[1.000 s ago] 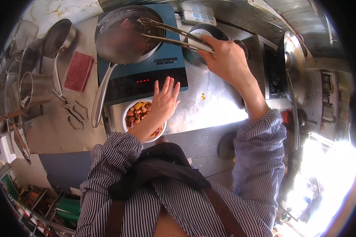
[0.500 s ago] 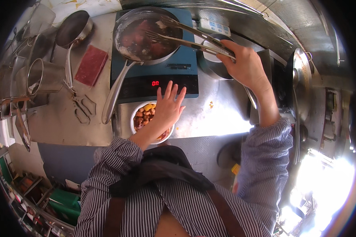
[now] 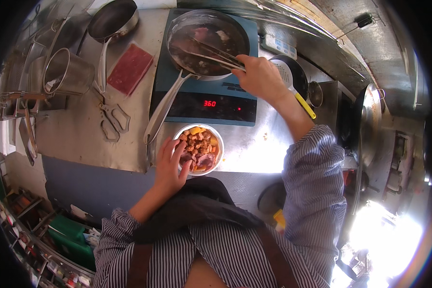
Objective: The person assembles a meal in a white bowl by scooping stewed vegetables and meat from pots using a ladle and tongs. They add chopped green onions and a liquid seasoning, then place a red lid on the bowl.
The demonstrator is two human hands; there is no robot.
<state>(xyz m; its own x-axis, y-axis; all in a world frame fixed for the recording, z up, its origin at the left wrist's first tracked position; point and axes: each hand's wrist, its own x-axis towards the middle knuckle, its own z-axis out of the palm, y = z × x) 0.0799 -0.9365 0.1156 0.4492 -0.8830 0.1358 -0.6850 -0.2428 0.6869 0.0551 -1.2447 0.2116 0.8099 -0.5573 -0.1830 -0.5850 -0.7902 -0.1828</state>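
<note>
Right hand [image 3: 260,79]: wrapped around metal tongs [image 3: 225,63], whose ends reach into the pan [image 3: 244,37]
Left hand [image 3: 169,169]: fingers parted over the left edge of the white bowl [image 3: 221,148]; contact cannot be told
Pan: on the blue cooktop [image 3: 211,85], meat [image 3: 202,34] in dark liquid [image 3: 229,45]
Bowl: beside the cooktop, holding chunks [image 3: 199,141]

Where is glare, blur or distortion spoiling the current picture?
Head view throughout: glare whitens the silver steel countertop right of the round white bowl; the lower-right background is blown out, losing detail; fisheye bends straight edges near the dark picture border; tips of the slim silver metal tongs look soft inside the round dark-walled frying pan.
</note>
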